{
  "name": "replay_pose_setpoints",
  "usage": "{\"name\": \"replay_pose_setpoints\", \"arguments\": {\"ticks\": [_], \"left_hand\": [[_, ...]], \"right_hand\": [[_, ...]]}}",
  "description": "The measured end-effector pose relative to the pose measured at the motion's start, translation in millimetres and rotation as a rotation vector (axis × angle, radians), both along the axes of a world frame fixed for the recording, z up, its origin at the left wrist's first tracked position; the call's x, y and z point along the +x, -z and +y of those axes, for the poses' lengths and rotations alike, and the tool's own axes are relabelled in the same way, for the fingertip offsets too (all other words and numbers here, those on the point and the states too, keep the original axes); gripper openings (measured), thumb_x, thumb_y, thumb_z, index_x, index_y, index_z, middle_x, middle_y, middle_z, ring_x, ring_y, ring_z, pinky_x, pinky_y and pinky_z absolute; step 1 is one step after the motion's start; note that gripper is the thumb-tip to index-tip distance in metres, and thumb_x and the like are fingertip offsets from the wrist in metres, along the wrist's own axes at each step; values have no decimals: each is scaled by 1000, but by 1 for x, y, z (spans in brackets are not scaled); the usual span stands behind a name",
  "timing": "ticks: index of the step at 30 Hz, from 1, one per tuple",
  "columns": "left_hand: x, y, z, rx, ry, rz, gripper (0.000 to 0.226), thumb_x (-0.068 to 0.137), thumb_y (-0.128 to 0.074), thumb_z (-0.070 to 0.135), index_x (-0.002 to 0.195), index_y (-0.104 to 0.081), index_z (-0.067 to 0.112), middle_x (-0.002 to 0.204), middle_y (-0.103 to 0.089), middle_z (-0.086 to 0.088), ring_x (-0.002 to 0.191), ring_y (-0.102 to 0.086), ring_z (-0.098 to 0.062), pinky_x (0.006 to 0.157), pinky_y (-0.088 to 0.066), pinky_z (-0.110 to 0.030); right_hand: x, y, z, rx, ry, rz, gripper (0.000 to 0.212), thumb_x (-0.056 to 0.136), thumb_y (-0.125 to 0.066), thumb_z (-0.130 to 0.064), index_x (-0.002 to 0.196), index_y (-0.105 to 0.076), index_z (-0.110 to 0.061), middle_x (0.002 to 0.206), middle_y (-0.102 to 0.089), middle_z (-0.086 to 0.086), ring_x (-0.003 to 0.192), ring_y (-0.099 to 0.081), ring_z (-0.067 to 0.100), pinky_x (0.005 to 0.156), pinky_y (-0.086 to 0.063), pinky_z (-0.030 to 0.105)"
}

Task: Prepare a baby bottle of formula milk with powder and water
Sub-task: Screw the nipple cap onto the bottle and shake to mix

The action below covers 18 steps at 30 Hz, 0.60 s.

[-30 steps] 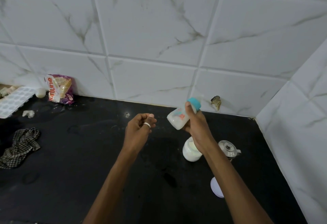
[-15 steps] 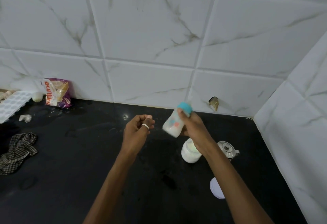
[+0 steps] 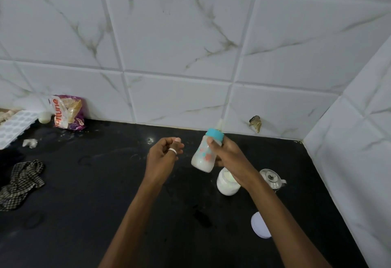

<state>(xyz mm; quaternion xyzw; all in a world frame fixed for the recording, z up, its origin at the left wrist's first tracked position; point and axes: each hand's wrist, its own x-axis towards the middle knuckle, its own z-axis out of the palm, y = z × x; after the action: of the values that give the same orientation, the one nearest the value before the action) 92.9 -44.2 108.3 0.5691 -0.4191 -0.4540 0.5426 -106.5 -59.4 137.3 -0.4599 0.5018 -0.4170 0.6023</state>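
Now, start at the left of the frame, where nothing has moved in the last second: the ice tray (image 3: 14, 126), the snack packet (image 3: 67, 112) against the wall and the checked cloth (image 3: 21, 183) lie as they did on the black table (image 3: 84, 214). Your left hand (image 3: 163, 155) has not changed either. It hovers at centre frame, loosely clenched with the ring outward, and nothing shows inside it.

The change is just to its right. A second ago the baby bottle (image 3: 204, 157) lay well over on its side in the air. Now you have swung it much nearer upright. That swing, with milky white liquid showing in the lower part, reads as shaking, so powder and water are likely already in and you are at the mixing step.

The bottle's long axis runs steeply from lower left to upper right. Its base points down toward the table and slightly left, and its teal cap (image 3: 214, 135) points up toward the tiled wall. Your right hand (image 3: 228, 157) grasps it from the right, thumb across the neck just under the cap, well above the table.

Below that wrist stands the open powder jar (image 3: 227, 185), then a small steel pot (image 3: 271, 180), and a white lid (image 3: 260, 225) lies at lower right.
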Motion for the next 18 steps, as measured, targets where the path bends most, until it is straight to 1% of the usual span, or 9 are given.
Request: {"name": "replay_pose_setpoints", "arguments": {"ticks": [3, 4, 6, 8, 10, 12, 14, 16, 18], "left_hand": [[-3, 1, 0, -6, -14, 2, 9, 102, -62, 25, 106, -70, 20, 97, -79, 1, 88, -74, -7, 77, -58, -27], [-3, 1, 0, -6, -16, -2, 9, 102, -63, 25, 105, -70, 20, 96, -79, 1, 86, -74, -7, 76, -58, -27], [-3, 0, 0, -9, -6, -6, 10, 102, -62, 25, 106, -70, 19, 97, -78, 0, 87, -74, -7, 76, -58, -26], [-2, 0, 0, -9, 4, -1, 10, 103, -61, 23, 107, -69, 20, 98, -78, 0, 88, -74, -8, 76, -58, -25], [-3, 0, 0, -5, -3, 7, 9, 103, -61, 21, 106, -70, 19, 97, -78, 1, 86, -74, -6, 75, -57, -24], [-4, 1, 0, -2, -6, 3, 10, 103, -61, 21, 107, -70, 17, 96, -78, 1, 86, -74, -7, 74, -57, -23], [-3, 2, -1, 4, -3, 5, 10, 102, -62, 22, 107, -70, 18, 96, -79, 1, 87, -75, -7, 75, -57, -24], [-2, 2, -2, 6, 4, 6, 11, 102, -62, 23, 109, -70, 19, 99, -78, 1, 89, -75, -7, 76, -57, -25], [-1, 2, -2, 4, -6, 8, 11, 102, -62, 22, 109, -70, 18, 98, -79, 2, 87, -75, -6, 75, -56, -25]], "right_hand": [[0, -1, -4, -6, 194, -155, 30, 100, -58, -42, 122, -60, -22, 118, -72, 6, 105, -73, 18, 78, -63, 36], [0, -1, -5, -6, 204, -174, 30, 100, -58, -42, 122, -59, -22, 118, -72, 6, 104, -73, 17, 78, -63, 35], [0, -2, -1, 2, 91, -90, 23, 100, -58, -38, 119, -61, -24, 116, -71, 6, 101, -74, 15, 78, -62, 33], [-1, 1, 1, 10, 3, -34, 28, 95, -63, -41, 118, -63, -24, 117, -71, 7, 103, -73, 17, 80, -62, 35], [-1, 0, -1, 9, 109, -119, 36, 91, -63, -46, 119, -62, -22, 118, -73, 8, 104, -74, 18, 79, -62, 37], [-1, 2, -3, 11, 178, -207, 28, 98, -59, -42, 119, -61, -23, 116, -72, 6, 105, -73, 17, 79, -62, 37], [0, 1, 2, 32, 50, -137, 23, 100, -59, -35, 119, -61, -24, 117, -71, 6, 104, -73, 17, 80, -62, 35], [-2, 5, 3, 46, -48, -64, 32, 96, -63, -35, 125, -60, -21, 120, -70, 6, 107, -72, 19, 82, -61, 36], [0, 4, 0, 38, 83, -137, 37, 97, -62, -38, 128, -59, -19, 120, -71, 7, 108, -72, 20, 83, -62, 39]]}}
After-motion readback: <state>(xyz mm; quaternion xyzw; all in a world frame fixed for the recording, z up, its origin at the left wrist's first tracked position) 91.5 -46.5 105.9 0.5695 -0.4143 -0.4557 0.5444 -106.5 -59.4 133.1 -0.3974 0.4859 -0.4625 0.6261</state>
